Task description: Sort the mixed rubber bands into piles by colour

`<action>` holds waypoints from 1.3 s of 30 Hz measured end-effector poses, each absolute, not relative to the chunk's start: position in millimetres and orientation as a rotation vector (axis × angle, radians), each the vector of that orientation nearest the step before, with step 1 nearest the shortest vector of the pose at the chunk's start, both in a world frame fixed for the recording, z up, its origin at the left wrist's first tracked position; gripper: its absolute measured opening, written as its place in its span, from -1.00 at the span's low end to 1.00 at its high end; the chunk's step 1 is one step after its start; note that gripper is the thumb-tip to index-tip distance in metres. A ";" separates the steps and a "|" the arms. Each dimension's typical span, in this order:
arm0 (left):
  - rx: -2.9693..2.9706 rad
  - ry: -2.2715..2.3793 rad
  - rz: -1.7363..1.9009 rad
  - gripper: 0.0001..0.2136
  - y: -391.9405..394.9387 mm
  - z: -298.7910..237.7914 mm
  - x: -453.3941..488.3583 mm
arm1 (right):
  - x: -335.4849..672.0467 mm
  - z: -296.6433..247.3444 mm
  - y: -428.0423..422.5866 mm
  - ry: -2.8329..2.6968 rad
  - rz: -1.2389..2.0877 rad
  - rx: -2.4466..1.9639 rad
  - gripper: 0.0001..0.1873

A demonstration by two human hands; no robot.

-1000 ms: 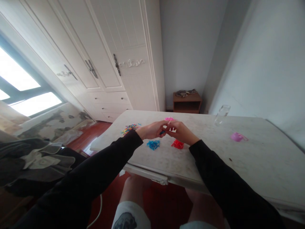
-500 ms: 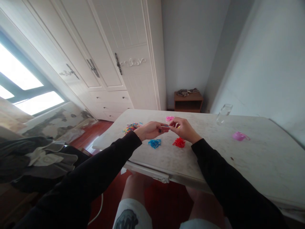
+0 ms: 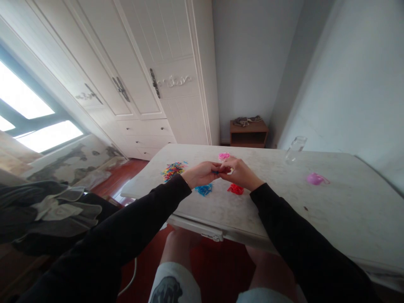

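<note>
Over the middle of the white table, my left hand (image 3: 204, 171) and my right hand (image 3: 240, 173) meet at the fingertips. Both are closed in a pinch. A tiny dark blue piece (image 3: 216, 172) shows at the left fingers; its kind is too small to make out. Whatever the right fingers hold is hidden. Below the hands lie a pile of blue strips (image 3: 203, 190) and a pile of red strips (image 3: 235, 189). A pink pile (image 3: 224, 156) sits just behind them. By my left wrist is a mixed multicoloured pile (image 3: 172, 170). A bit of yellow shows behind my right hand.
On the right of the marble-patterned table (image 3: 277, 210) stand a clear glass jar (image 3: 295, 150) and a pink, rounded object with a loop (image 3: 315, 179). A small brown cabinet (image 3: 248, 134) is beyond the far edge. Clothes (image 3: 53, 210) are heaped at left.
My right hand has turned and closed in against my left fingers, which have curled more. The view has shifted slightly; the piles look unchanged.
</note>
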State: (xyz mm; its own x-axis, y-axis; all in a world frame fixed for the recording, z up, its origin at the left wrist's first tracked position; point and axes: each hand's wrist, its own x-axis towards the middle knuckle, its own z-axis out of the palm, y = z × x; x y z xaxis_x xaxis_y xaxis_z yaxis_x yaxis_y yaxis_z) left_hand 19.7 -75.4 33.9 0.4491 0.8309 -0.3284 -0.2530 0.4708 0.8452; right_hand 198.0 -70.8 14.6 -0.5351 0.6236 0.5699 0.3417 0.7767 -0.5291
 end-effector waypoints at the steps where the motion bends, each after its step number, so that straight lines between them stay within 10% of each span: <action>1: 0.811 0.851 0.779 -0.73 -75.6 33.6 20.3 | 198.1 15.2 -71.0 -2.185 0.456 -0.724 -0.92; 39: 0.967 1.064 0.767 -0.90 -88.0 43.8 -12.6 | 193.3 13.7 -73.5 -2.184 0.520 -0.794 -0.97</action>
